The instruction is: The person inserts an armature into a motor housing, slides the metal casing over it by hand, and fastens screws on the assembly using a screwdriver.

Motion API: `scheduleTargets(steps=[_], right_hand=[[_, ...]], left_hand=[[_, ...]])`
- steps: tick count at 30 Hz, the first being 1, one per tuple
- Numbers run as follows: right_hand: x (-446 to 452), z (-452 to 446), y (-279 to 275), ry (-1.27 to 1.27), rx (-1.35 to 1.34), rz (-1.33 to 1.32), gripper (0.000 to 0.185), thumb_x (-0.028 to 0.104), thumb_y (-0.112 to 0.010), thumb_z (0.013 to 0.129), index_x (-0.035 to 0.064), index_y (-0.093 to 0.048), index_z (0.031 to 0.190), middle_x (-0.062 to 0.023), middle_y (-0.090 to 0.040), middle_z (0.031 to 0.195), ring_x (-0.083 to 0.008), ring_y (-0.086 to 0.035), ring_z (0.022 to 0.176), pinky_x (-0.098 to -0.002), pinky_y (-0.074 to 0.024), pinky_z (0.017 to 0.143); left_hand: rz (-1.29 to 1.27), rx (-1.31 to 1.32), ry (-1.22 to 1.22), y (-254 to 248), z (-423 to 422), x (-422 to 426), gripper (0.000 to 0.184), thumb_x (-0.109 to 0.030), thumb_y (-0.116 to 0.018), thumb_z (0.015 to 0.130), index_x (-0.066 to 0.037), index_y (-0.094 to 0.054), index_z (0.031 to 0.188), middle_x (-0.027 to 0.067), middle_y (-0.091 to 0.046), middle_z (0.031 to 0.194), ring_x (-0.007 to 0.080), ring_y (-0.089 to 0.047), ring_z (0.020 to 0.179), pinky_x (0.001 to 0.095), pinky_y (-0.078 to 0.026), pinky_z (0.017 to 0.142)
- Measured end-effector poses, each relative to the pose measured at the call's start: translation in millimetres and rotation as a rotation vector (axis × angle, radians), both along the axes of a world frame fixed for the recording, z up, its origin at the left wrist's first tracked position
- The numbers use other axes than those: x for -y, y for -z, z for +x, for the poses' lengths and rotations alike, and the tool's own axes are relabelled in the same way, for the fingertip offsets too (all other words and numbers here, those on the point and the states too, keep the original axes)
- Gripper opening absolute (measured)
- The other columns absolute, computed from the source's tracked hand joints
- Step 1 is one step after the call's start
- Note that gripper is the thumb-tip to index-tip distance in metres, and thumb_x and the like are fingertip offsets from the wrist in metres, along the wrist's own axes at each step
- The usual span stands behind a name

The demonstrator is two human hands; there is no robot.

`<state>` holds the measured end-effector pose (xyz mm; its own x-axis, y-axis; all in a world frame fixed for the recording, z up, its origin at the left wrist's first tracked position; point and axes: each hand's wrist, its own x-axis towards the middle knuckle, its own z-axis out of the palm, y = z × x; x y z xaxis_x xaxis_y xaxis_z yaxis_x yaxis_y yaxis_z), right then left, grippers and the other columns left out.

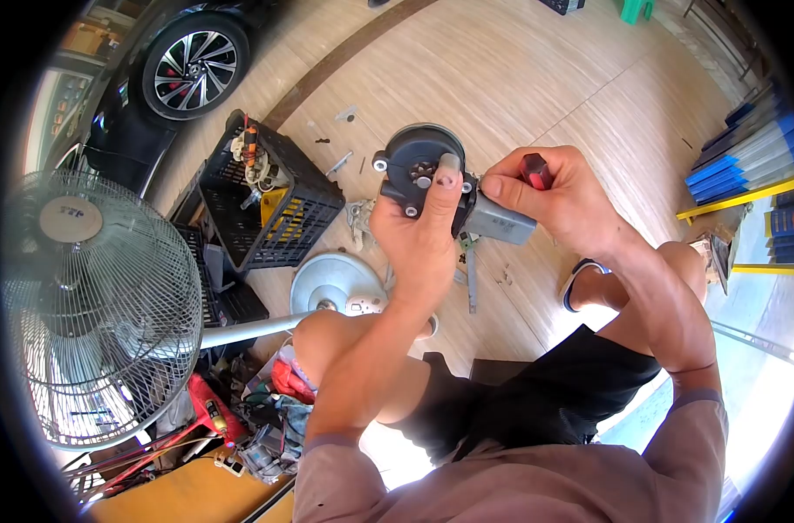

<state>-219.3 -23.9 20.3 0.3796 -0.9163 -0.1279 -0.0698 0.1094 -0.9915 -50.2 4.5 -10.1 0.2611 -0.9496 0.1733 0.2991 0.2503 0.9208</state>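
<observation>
Left hand (414,253) is gripping motor (416,152) above floor (519,87); right hand (558,199) is clutching red tool (536,173) beside it, fingertip pinch unclear. Motor label (507,224) and fan badge (71,210) are showing unreadably small.

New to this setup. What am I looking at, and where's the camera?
There's no machine arm here: these are a person's own two bare hands. The single picture comes from a camera on their head, looking forward and down. The left hand holds a black, motor-like part; the right hand, beside it, grips a red-and-black handle. Below is a pale floor with small loose pieces, a black crate of parts and a standing fan.
</observation>
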Motion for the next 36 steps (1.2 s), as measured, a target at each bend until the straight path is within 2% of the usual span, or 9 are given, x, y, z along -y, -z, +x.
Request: scheduleTargets(steps=[9, 12, 21, 24, 27, 33, 36], right_hand=[[-1.3, 1.7, -1.1, 0.022, 0.005, 0.019, 0.015, 0.015, -0.073, 0.092, 0.0004, -0.074, 0.095, 0.0035, -0.064, 0.074, -0.0034, -0.053, 0.071, -0.0236, -0.0454, 0.065], [0.6, -0.5, -1.1, 0.005, 0.004, 0.035, 0.015, 0.015, -0.073, 0.092, 0.0001, -0.074, 0.095, 0.0028, -0.065, 0.075, -0.0041, -0.055, 0.072, -0.0237, -0.0467, 0.067], [1.6, -5.5, -4.5, 0.002, 0.089, 0.110, 0.012, 0.008, -0.077, 0.086, -0.0007, -0.074, 0.094, -0.0015, -0.070, 0.080, -0.0077, -0.060, 0.073, -0.0246, -0.0491, 0.069], [4.2, -6.6, -1.7, -0.017, 0.110, 0.119, 0.012, 0.009, -0.078, 0.085, -0.0005, -0.075, 0.092, -0.0018, -0.070, 0.079, -0.0081, -0.060, 0.072, -0.0241, -0.0485, 0.068], [6.3, -7.8, -4.2, -0.038, 0.090, 0.175, 0.017, 0.013, -0.082, 0.083, 0.0001, -0.074, 0.091, 0.0003, -0.067, 0.076, -0.0054, -0.056, 0.067, -0.0215, -0.0431, 0.060], [4.2, -6.0, -3.1, -0.060, 0.074, 0.122, 0.015, 0.013, -0.080, 0.085, 0.0013, -0.074, 0.092, 0.0002, -0.068, 0.078, -0.0057, -0.057, 0.070, -0.0218, -0.0450, 0.063], [5.0, -5.0, 3.4, -0.063, 0.070, 0.078, 0.013, 0.013, -0.078, 0.088, 0.0016, -0.074, 0.093, 0.0007, -0.069, 0.079, -0.0062, -0.059, 0.072, -0.0225, -0.0467, 0.067]], left_hand=[[-0.023, 0.018, -0.013, -0.4, 0.3, -0.5, 0.026, -0.023, -0.074, 0.093, -0.003, -0.064, 0.108, -0.0010, -0.064, 0.100, 0.0056, -0.057, 0.086, 0.0230, -0.048, 0.079], [-0.012, -0.059, -0.028, -2.3, -1.9, 0.1, 0.024, -0.013, -0.077, 0.090, 0.000, -0.065, 0.106, 0.0010, -0.066, 0.096, 0.0061, -0.059, 0.082, 0.0216, -0.049, 0.074], [-0.019, -0.073, 0.010, -2.3, -3.9, -2.8, 0.024, -0.012, -0.077, 0.089, 0.000, -0.066, 0.107, 0.0011, -0.066, 0.094, 0.0068, -0.060, 0.081, 0.0223, -0.050, 0.074], [-0.017, -0.057, 0.024, -2.2, -2.3, -3.8, 0.024, -0.012, -0.077, 0.090, 0.000, -0.066, 0.106, 0.0013, -0.067, 0.094, 0.0069, -0.060, 0.082, 0.0225, -0.050, 0.074], [-0.014, -0.040, 0.037, -0.7, -0.9, -5.5, 0.024, -0.012, -0.077, 0.090, 0.000, -0.066, 0.107, 0.0013, -0.066, 0.095, 0.0069, -0.060, 0.083, 0.0226, -0.050, 0.075], [-0.034, -0.044, 0.024, -3.6, 1.1, -5.8, 0.024, -0.013, -0.076, 0.090, 0.000, -0.065, 0.107, 0.0017, -0.066, 0.096, 0.0067, -0.059, 0.083, 0.0226, -0.050, 0.075], [0.006, 0.010, 0.014, -1.3, 1.7, -6.1, 0.026, -0.022, -0.072, 0.094, -0.003, -0.063, 0.109, -0.0019, -0.063, 0.097, 0.0046, -0.056, 0.084, 0.0219, -0.048, 0.076]])
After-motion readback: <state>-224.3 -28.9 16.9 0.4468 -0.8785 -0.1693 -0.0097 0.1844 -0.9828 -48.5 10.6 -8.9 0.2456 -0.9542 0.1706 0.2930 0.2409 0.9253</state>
